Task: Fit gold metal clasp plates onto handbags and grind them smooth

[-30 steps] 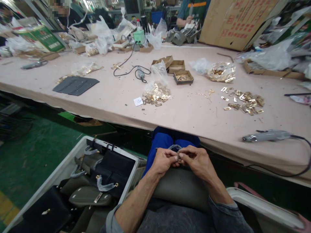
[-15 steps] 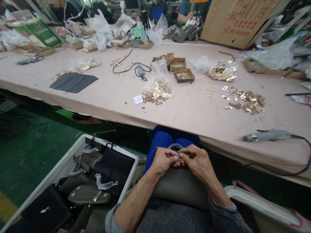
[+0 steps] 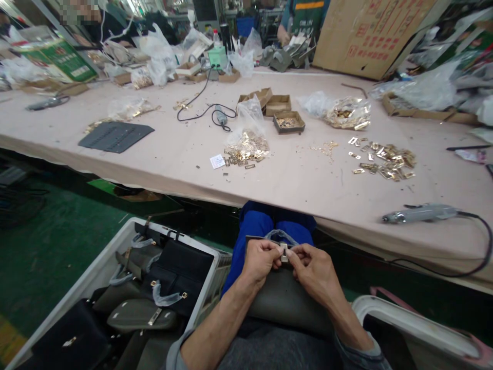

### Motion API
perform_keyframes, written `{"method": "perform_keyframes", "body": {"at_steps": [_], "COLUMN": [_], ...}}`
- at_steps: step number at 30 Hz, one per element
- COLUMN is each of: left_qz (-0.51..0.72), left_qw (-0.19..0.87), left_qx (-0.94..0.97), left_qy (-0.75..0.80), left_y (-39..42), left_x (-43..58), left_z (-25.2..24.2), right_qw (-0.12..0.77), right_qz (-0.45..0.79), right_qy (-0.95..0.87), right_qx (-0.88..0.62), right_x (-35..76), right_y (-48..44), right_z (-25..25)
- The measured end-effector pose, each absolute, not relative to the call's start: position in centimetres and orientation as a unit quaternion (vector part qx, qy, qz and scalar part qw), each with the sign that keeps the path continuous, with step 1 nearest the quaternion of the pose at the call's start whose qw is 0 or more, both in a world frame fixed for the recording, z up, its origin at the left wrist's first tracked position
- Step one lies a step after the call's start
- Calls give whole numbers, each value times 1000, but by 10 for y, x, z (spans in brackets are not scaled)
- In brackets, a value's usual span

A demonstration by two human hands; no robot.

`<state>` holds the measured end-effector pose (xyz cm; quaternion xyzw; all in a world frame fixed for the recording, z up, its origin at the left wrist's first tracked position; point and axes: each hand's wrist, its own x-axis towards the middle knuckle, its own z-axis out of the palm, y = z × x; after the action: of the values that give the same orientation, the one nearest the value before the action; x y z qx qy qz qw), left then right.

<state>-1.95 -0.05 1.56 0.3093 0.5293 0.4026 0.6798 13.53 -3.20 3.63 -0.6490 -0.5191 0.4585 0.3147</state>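
Note:
A small rectangular metal bag plate (image 3: 284,252) with a slot in its middle is pinched between my two hands. My left hand (image 3: 262,258) grips its left edge with thumb and fingers. On the opposite edge, my right hand (image 3: 313,264) holds it the same way. Below them a dark olive handbag (image 3: 283,295) lies on my lap, its plastic-wrapped handle (image 3: 281,235) arching up behind my fingers. Whether the plate touches the bag, I cannot tell.
On the table (image 3: 185,164) lie gold plates (image 3: 389,159), a bag of gold frames (image 3: 248,146), a small box of screws (image 3: 288,122) and an electric screwdriver (image 3: 421,213). A white crate (image 3: 215,267) of handbags stands at my left. Across the table, a person (image 3: 304,23) stands beside a carton.
The metal plate has turned so that its broad face shows, where before mostly its edge did. Both hands stay close together, slightly lower in view.

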Motion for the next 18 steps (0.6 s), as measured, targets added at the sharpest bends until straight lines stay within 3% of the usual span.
{"method": "perform_keyframes", "body": {"at_steps": [4,18], "left_qz": [403,350], "left_qw": [663,752], "left_qx": [301,154], "left_qy": [554,537], "left_y": [-7,-11], "left_x": [-18,-10], "left_z": [16,6], "right_qw": [278,344], "right_qz": [487,534], "right_qy": [-531,-467], "right_qx": [-635,-616], "right_x": [133,123], "right_y": [-44,-63], "right_z": [33,25]}}
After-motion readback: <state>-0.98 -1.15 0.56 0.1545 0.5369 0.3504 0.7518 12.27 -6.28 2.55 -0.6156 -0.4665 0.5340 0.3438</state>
